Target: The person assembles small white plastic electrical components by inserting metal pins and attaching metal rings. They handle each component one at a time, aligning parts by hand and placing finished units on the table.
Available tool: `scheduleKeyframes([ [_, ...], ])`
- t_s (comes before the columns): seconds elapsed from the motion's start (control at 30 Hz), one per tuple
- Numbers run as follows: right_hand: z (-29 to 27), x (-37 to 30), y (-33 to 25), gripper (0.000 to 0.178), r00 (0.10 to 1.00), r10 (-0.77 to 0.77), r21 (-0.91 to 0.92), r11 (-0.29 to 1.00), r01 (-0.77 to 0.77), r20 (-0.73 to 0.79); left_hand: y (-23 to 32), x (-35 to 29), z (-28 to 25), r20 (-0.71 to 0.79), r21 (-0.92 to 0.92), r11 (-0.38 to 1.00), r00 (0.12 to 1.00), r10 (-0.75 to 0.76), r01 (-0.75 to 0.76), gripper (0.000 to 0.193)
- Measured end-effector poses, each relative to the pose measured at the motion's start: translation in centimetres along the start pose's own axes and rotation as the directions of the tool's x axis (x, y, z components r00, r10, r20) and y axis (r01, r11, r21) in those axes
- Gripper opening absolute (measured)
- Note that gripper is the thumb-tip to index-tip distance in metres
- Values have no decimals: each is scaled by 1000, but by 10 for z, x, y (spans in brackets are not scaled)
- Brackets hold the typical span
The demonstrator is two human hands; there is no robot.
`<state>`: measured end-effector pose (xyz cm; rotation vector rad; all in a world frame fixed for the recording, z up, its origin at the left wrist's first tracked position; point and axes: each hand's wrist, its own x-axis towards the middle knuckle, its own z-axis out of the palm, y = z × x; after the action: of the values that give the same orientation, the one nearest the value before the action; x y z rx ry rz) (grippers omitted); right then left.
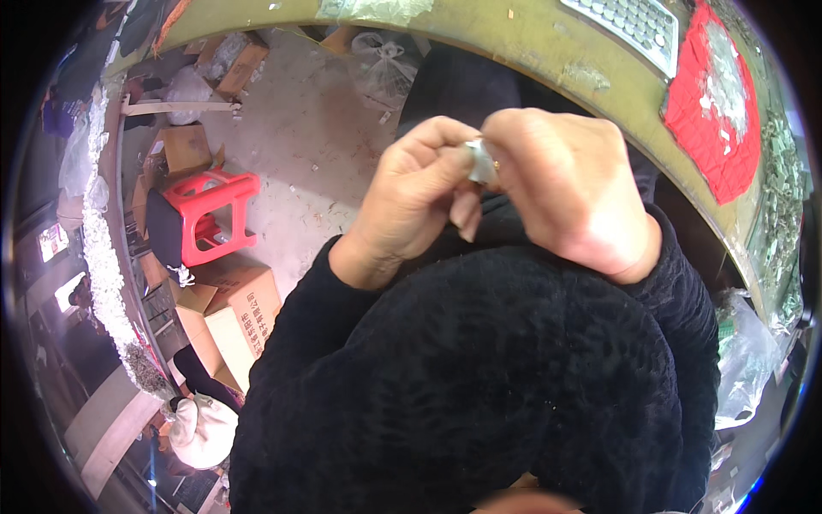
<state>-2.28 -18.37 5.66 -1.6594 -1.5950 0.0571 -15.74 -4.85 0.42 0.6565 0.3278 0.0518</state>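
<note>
Both hands meet in front of my chest, over the dark clothing on my lap. Between thumb and forefinger, my left hand [409, 190] pinches a small pale grey-white piece [481, 163], its kind too small to tell; its lower fingers curl loosely underneath. My right hand [575, 184] is closed with its back toward me, its fingertips up against the piece's right side. A tiny gold-coloured bit shows between the piece and the right fingers. What exactly the right fingertips grip is hidden behind the hand.
A curved worktable [497, 47] runs along the far and right sides, bearing a tray of round white parts [625, 30] and a red quilted cloth [715, 111] with small pale pieces. To the left are a red plastic stool [205, 248], a cardboard box [248, 313] and plastic bags.
</note>
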Motion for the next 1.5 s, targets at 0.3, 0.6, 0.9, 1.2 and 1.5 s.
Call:
scheduleKeyframes([
  [0.3, 9, -10, 6, 15, 995, 99, -6, 995, -99, -4, 1, 2, -6, 105, -148, 988, 994, -34, 50, 24],
  [0.6, 8, -10, 4, 15, 993, 81, -17, 997, -80, 88, -1, 1, -5, 96, -81, 997, 995, -11, 18, 22],
  [0.9, 10, -10, 2, 14, 982, 96, -109, 991, -79, 163, -2, 0, -6, 35, -72, 997, 999, -31, 33, 21],
  [1.2, 17, -10, -5, 16, 962, 95, -216, 976, -39, 255, -3, -3, -7, -29, 97, 993, 997, 69, -66, 16],
  [1.5, 14, -14, -2, 13, 970, 74, -166, 985, -35, 231, -4, -4, 0, -31, 122, 990, 997, 75, -71, 16],
])
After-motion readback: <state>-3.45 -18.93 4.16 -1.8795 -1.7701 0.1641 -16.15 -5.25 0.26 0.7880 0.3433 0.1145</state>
